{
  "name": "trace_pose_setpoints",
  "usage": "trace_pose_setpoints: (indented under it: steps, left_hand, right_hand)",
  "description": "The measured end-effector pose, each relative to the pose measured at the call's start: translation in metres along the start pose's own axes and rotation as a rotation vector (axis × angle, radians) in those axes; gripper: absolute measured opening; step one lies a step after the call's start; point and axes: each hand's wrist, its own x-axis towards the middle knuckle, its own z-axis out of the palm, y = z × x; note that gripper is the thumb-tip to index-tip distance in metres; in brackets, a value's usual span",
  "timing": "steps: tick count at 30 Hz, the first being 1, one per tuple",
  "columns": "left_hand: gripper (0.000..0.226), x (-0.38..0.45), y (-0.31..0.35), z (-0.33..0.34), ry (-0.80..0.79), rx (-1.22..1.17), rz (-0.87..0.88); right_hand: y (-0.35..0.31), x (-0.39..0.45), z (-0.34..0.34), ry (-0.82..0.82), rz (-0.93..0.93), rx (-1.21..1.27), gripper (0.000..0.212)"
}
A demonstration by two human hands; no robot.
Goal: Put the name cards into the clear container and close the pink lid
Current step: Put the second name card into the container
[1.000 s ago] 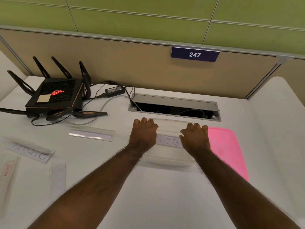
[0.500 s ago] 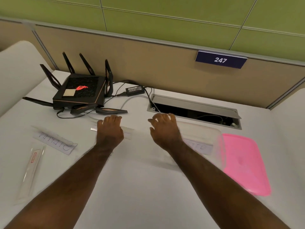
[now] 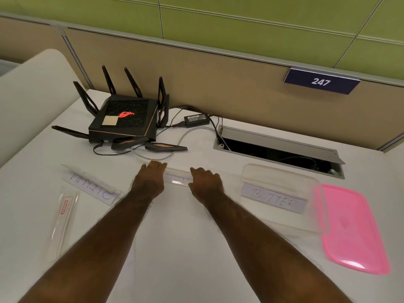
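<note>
Both hands are working at the middle of the desk, toward its far edge. The left hand and the right hand are lying palm-down at either end of a clear name card, fingers curled over its ends; whether they are actually gripping it or only touching cannot be told, since the fingertips are hidden. The clear container is sitting open toward the right edge, with one card reading roughly "BUTTER" already lying inside. The pink lid is lying flat at the right edge, just beside the container and apparently tucked slightly under its right wall. Two further cards are waiting near the left edge: a handwritten card and a red-printed card. Judged stage: picking up the second card, two left after it, lid not yet on. Risks: the card holder is slick, transparent and low, so a pinch from the ends may be slipping or bowing it; a white cable and the router are lying just beyond the fingers, so overreaching could be snagging them; carrying rightward, a forearm could be nudging the light container off the lid.
</note>
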Motion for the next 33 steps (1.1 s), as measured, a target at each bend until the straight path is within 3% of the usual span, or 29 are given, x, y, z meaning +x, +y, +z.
trace_pose_setpoints:
  steps: [5, 8, 9, 13, 16, 19, 22, 25, 29, 33]
  left_hand:
    - [0.029, -0.011, 0.01, -0.005, -0.061, -0.034, -0.048]
    - [0.037, -0.014, 0.011, -0.003, -0.125, -0.026, -0.11]
    - [0.038, -0.015, 0.011, -0.002, -0.12, -0.041, -0.109]
    - [0.034, -0.021, 0.003, 0.0, -0.014, -0.217, -0.13]
    - [0.026, -0.026, 0.006, -0.013, 0.18, -0.385, -0.199]
    - [0.024, -0.032, 0.016, -0.038, 0.324, -0.535, -0.243]
    - [0.022, -0.038, 0.032, -0.066, 0.362, -0.775, -0.287]
    - [0.02, -0.041, 0.055, -0.091, 0.355, -1.032, -0.327]
    - [0.017, -0.041, 0.095, -0.115, 0.214, -1.558, -0.365]
    - [0.017, -0.041, 0.132, -0.118, 0.081, -1.802, -0.326]
  right_hand:
    - [-0.001, 0.002, 0.004, 0.067, 0.085, -0.146, 0.018]
    - [0.003, -0.002, 0.005, 0.112, 0.028, -0.072, 0.011]
    - [0.004, -0.003, 0.006, 0.108, 0.003, -0.003, 0.01]
    - [0.012, -0.007, -0.008, -0.097, 0.071, 0.441, 0.04]
    - [0.016, -0.01, -0.025, -0.016, 0.155, 0.807, 0.062]
    - [0.018, -0.01, -0.053, -0.019, 0.24, 1.103, 0.059]
    - [0.023, -0.017, -0.078, -0.191, 0.211, 1.339, 0.057]
    - [0.028, -0.028, -0.089, -0.232, 0.177, 1.409, 0.053]
    - [0.043, -0.049, -0.098, -0.32, 0.095, 1.339, 0.049]
    - [0.067, -0.073, -0.11, -0.401, 0.086, 1.46, 0.041]
